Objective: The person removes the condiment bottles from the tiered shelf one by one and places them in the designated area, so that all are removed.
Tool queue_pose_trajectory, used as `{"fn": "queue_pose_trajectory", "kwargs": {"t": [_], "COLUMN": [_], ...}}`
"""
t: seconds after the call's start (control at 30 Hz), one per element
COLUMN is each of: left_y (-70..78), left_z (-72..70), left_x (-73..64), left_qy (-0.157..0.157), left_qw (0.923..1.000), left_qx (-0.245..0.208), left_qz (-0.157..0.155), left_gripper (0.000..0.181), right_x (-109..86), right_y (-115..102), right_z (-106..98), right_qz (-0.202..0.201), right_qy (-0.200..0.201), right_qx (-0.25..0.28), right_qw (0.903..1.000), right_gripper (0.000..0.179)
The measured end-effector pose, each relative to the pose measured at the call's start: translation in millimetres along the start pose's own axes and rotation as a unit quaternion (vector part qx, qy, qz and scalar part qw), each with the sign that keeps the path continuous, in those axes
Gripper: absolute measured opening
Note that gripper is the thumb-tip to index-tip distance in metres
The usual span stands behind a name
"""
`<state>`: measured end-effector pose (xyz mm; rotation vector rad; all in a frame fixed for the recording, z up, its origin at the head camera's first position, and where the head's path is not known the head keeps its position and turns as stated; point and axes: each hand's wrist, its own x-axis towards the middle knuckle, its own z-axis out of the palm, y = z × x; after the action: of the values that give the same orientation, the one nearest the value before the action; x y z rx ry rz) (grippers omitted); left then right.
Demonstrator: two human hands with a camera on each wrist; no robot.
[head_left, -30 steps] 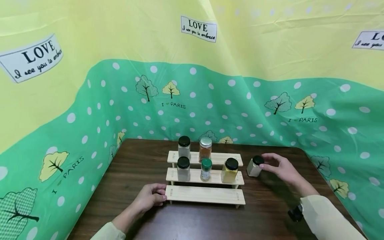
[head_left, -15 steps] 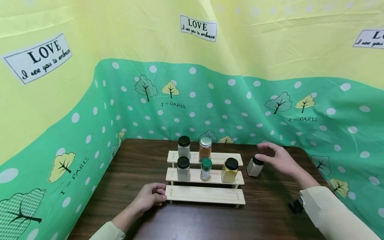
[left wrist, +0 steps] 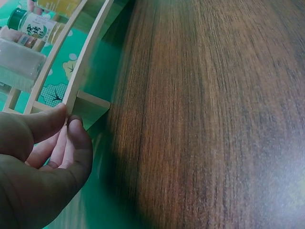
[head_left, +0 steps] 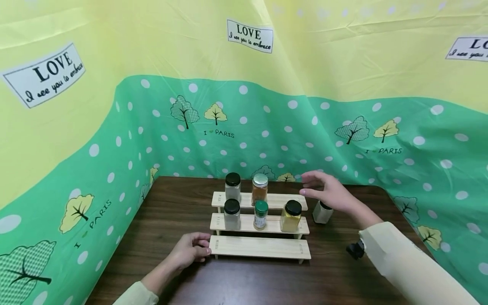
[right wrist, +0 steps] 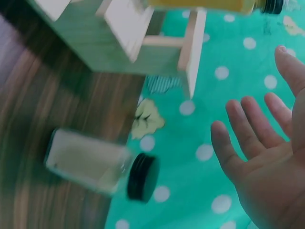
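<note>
A three-step wooden rack (head_left: 260,247) stands on the table. My left hand (head_left: 189,250) pinches the left end of its lowest step between thumb and fingers, as the left wrist view shows up close. My right hand (head_left: 327,192) is in the air beyond the right end of the top step, fingers spread, holding nothing. Just below it a black-lidded jar (head_left: 322,213) of pale contents stands on the table to the right of the rack; the hand partly covers its lid in the head view. In the right wrist view that jar (right wrist: 88,160) is apart from the fingers (right wrist: 248,131).
The top step bears a black-lidded jar (head_left: 233,186) and a silver-lidded orange-brown jar (head_left: 260,189). On the middle step are a black-lidded grey jar (head_left: 231,215), a green-capped jar (head_left: 261,215) and a black-lidded yellow jar (head_left: 291,217). A patterned cloth (head_left: 244,123) hangs behind the table (head_left: 244,284).
My right hand has left the lid of the jar at the right and moved up and left toward the rack's top step. The jar stays in place. My left hand has not moved.
</note>
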<state>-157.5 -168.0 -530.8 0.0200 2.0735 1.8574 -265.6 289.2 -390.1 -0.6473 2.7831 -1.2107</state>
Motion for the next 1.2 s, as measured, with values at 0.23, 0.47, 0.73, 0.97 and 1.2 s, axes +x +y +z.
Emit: {"fn": "queue_pose_trajectory", "kwargs": {"t": [0.23,0.47,0.73,0.97,1.2], "left_y": [-0.6,-0.2,3.1,3.5,3.1], "left_z": [-1.1,-1.6,0.3,1.3,-0.1], "left_x": [1.3,0.4,-1.3,-1.7,0.1], "left_qy": [0.001,-0.002,-0.001,-0.002,-0.003], "left_qw": [1.0,1.0,1.0,1.0,1.0], "left_qx": [0.0,0.003,0.004,0.003,0.0], "left_qz": [-0.002,-0.004,-0.003,-0.002,-0.004], "left_gripper": [0.056,0.056,0.055,0.054,0.054], "right_x": [14.7,29.2,43.9,49.9,54.0], "right_y": [-28.4,-45.4,-56.7,-62.2,-67.3], "right_z": [13.7,26.4,39.8,50.3,55.4], "right_qz": [-0.032,-0.028,-0.02,-0.027,-0.026], "right_qy": [-0.026,-0.053,-0.085,-0.097,-0.094], "right_qx": [0.03,0.04,0.02,0.019,0.016], "right_qw": [0.9987,0.9974,0.996,0.9947,0.9951], "right_gripper": [0.056,0.056,0.061,0.062,0.059]}}
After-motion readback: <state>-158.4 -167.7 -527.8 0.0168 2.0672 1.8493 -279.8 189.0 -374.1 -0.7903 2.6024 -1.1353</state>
